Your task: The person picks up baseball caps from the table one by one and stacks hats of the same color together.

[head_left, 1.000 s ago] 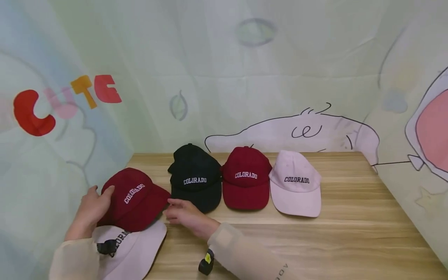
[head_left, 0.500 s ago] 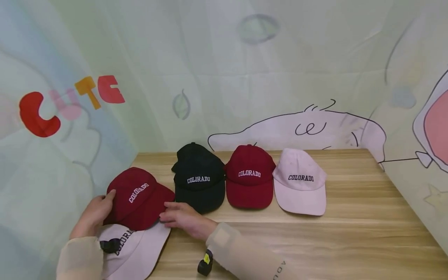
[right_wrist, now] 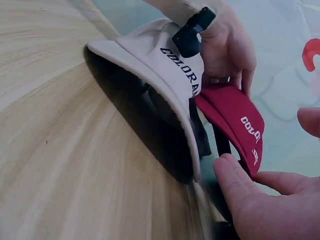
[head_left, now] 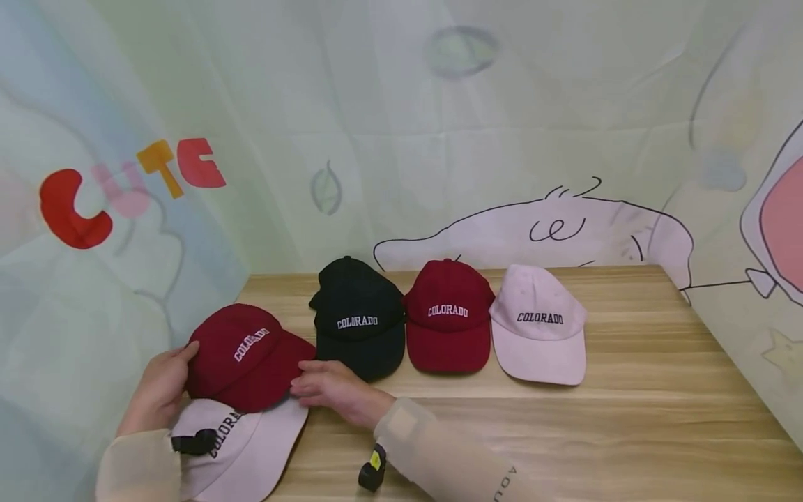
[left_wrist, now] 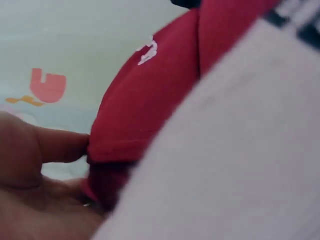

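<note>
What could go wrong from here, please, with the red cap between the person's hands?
The red cap could catch the white cap, which it partly covers in the head view, and drag it along. Its brim is close to the black cap, so a swing might nudge that. The right hand is only at the brim's edge and might slip.

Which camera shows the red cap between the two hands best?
The head view: there the red cap shows crown, brim and lettering. In the left wrist view, the pale cap hides part of it; the right wrist view shows it foreshortened.
</note>
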Available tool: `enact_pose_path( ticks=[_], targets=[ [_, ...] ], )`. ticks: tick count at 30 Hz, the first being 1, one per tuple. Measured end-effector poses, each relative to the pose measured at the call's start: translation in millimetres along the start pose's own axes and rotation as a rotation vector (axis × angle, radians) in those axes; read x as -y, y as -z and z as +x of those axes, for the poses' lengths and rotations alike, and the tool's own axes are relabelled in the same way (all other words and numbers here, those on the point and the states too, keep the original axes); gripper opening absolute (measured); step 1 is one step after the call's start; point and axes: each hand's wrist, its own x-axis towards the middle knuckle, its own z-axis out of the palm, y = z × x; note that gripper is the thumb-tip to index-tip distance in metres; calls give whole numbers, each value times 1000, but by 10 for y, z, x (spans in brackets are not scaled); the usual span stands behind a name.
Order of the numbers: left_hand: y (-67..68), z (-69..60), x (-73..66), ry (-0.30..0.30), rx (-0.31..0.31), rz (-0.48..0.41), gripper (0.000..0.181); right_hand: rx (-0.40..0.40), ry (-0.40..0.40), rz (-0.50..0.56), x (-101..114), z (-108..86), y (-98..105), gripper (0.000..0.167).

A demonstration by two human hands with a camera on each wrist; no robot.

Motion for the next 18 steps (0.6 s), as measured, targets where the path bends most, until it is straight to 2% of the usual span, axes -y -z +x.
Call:
enact_pose_path(
  ticks=[2,4,8,11,18],
  targets=[
    [27,-39,-25,-27,-7,-60,82,-3,4,21,17,-4,-1,56],
    [41,-98,-56,-69,-24,-114,77,1,6,34,38,-18,3,56],
    [13,-261,-155,-183,-85,-196,44,31,8,52,89,-56,25,55],
    [-48,-397,-285,-235,-131,-276,26,54,22,41,134,-94,60,54],
    [-195,-656,-609,-323,-158,-416,31,49,72,-141,290,-222,232,50]
  ],
)
